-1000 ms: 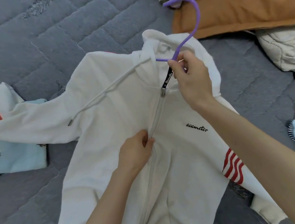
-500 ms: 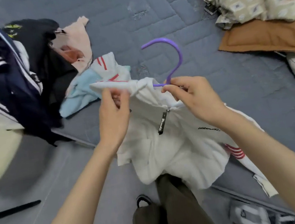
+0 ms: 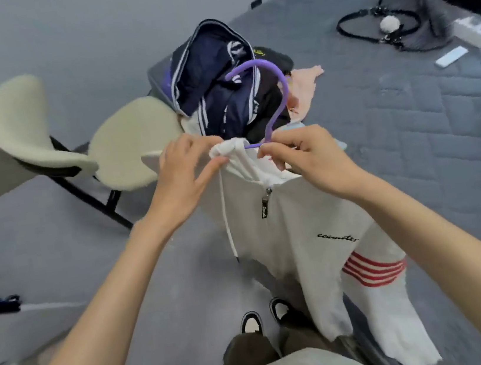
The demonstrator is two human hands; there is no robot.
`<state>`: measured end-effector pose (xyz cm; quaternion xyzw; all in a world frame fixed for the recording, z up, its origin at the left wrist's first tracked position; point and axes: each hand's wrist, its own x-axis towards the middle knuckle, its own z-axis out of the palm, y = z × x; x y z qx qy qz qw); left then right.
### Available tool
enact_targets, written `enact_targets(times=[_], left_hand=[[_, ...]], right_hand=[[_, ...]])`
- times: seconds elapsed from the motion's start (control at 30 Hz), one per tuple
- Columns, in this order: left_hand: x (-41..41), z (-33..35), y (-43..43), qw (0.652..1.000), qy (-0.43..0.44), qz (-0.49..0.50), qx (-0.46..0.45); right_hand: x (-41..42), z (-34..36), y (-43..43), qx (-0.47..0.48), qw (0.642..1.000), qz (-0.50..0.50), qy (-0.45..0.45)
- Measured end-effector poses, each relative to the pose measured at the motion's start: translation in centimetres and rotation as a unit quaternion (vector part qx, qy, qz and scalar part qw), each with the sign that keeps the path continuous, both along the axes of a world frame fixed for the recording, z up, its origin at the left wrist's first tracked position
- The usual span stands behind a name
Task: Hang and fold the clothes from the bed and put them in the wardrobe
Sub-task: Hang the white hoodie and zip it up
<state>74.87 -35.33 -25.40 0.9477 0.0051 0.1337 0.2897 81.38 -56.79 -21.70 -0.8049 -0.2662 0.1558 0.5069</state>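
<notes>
A white zip hoodie (image 3: 305,235) with red sleeve stripes hangs in the air in front of me on a purple hanger (image 3: 273,94). My right hand (image 3: 307,157) grips the hanger at the base of its hook, together with the hoodie's collar. My left hand (image 3: 185,171) pinches the bunched hood fabric just left of the hook. The hanger's shoulders are hidden inside the hoodie. A pile of dark navy and black clothes (image 3: 226,91) lies on the corner of the grey quilted bed (image 3: 395,129) behind the hanger, with a pink garment (image 3: 305,80) beside it.
A cream padded chair (image 3: 79,143) with black legs stands on the left on the grey floor (image 3: 57,254). On the bed lie a black strap bag (image 3: 389,22), a white remote (image 3: 452,56) and a cable. My shoes (image 3: 264,318) show below.
The hoodie was lifted off the bed and now hangs free from the hanger. My left hand moved from the zip up to the hood. My view swung left toward the chair.
</notes>
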Motion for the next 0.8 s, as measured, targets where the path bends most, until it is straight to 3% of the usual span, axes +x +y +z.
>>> enact_targets(times=[0.2, 0.37, 0.47, 0.63, 0.8], left_hand=[[-7.2, 5.6, 5.0, 0.990, -0.075, 0.119, 0.014], [-14.6, 9.0, 7.1, 0.953, -0.135, 0.271, 0.031], [-19.1, 10.7, 7.5, 0.911, -0.167, 0.376, 0.026], [-27.0, 13.2, 7.7, 0.810, -0.251, 0.528, 0.044], [-36.2, 13.0, 8.8, 0.749, -0.262, 0.602, 0.085]], right_hand=[[-0.8, 4.9, 7.8, 0.025, 0.986, 0.167, 0.005], [-4.3, 8.5, 14.0, 0.042, 0.955, 0.294, 0.005], [-6.9, 10.4, 17.6, 0.041, 0.932, 0.359, -0.002], [-11.7, 12.7, 23.7, -0.033, 0.889, 0.445, -0.104], [-16.3, 13.1, 29.9, -0.043, 0.891, 0.451, -0.035]])
